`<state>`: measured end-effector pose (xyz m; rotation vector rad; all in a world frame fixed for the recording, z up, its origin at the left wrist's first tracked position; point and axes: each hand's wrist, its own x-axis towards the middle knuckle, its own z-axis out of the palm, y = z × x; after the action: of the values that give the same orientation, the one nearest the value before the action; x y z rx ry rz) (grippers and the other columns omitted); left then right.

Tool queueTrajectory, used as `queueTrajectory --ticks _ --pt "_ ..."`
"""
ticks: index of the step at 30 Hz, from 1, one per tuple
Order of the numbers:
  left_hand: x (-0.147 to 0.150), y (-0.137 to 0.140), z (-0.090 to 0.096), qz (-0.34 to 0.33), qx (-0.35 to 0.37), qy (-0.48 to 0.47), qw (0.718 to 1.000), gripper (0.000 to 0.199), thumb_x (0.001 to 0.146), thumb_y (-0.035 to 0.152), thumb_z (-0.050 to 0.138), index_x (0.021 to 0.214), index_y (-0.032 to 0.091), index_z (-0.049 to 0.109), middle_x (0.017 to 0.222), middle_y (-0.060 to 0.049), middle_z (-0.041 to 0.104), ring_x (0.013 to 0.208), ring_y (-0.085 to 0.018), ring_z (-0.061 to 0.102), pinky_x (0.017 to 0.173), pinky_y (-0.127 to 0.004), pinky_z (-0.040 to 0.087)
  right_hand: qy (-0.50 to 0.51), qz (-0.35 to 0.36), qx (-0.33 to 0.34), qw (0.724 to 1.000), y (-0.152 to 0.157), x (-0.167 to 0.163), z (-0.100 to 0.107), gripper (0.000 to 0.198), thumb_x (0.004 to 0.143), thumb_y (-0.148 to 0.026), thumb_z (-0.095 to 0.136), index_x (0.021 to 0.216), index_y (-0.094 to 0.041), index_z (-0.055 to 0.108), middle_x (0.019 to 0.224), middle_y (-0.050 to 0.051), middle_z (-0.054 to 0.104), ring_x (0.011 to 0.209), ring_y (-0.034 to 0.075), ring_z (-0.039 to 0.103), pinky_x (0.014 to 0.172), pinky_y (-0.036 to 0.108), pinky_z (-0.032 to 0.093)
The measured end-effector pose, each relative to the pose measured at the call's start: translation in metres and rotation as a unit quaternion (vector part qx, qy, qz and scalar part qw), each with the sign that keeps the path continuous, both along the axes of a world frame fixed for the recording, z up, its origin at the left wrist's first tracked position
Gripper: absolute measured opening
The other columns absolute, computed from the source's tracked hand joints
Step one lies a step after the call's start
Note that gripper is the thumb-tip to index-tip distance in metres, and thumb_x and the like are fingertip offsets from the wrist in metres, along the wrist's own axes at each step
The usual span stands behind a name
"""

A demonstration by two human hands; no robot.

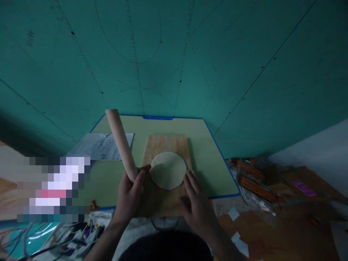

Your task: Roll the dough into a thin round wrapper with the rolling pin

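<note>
A round sheet of rolled dough point(168, 171) lies flat on a wooden cutting board point(168, 141), slightly overhanging neither end that I can see. My left hand point(129, 195) is closed around the lower end of a pale wooden rolling pin point(121, 141), which tilts up and to the left. One of its fingers reaches out to the dough's left edge. At the dough's right edge rests my right hand point(195, 201), fingers stretched out and touching the rim or just beside it; nothing shows in its grasp.
Under the board is a pale green mat point(214, 163) with a blue border. A printed sheet point(104, 146) lies on its left part. Bags and cables point(84, 232) sit at lower left. Wrapped packages point(255, 179) and a cardboard box point(301, 181) stand right. A green wall point(168, 61) rises behind.
</note>
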<state>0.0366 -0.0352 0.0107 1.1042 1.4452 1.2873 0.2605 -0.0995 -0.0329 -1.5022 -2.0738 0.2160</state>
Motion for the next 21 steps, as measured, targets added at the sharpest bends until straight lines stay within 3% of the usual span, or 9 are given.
queueTrajectory --ticks 3,9,15,21 --pt "0.001 0.004 -0.002 0.004 0.020 0.039 0.999 0.055 0.078 0.060 0.064 0.105 0.013 0.068 0.108 -0.016 0.076 0.103 -0.031 0.069 0.091 -0.041 0.051 -0.007 0.027 -0.004 1.000 0.020 0.001 0.003 0.077 0.101 -0.035 0.047 0.162 -0.014 0.006 0.164 0.020 0.026 0.152 0.030 0.024 0.116 0.052 0.041" --pt "-0.001 0.013 0.000 0.017 0.036 0.071 0.997 0.048 0.080 0.055 0.062 0.102 0.013 0.070 0.101 -0.013 0.076 0.096 -0.028 0.069 0.086 -0.038 0.051 -0.073 0.099 -0.047 0.991 0.049 0.005 0.012 0.070 0.100 -0.040 0.051 0.156 -0.006 0.030 0.161 0.023 0.030 0.152 0.033 0.025 0.120 0.057 0.032" --pt "-0.003 0.017 0.000 0.034 0.024 0.076 0.996 0.048 0.078 0.056 0.061 0.097 0.013 0.071 0.095 -0.012 0.076 0.091 -0.027 0.069 0.079 -0.034 0.051 -0.086 0.116 -0.031 0.989 0.027 0.009 0.019 0.068 0.101 -0.043 0.050 0.157 -0.009 0.031 0.162 0.020 0.031 0.152 0.032 0.024 0.120 0.056 0.034" --pt "0.001 0.025 0.000 0.024 0.046 0.097 0.994 0.041 0.079 0.054 0.060 0.091 0.016 0.067 0.089 -0.009 0.074 0.084 -0.024 0.067 0.073 -0.033 0.051 -0.058 0.076 -0.047 0.994 0.068 -0.001 0.029 0.058 0.102 -0.037 0.046 0.150 -0.004 0.043 0.158 0.024 0.037 0.149 0.032 0.033 0.119 0.053 0.037"
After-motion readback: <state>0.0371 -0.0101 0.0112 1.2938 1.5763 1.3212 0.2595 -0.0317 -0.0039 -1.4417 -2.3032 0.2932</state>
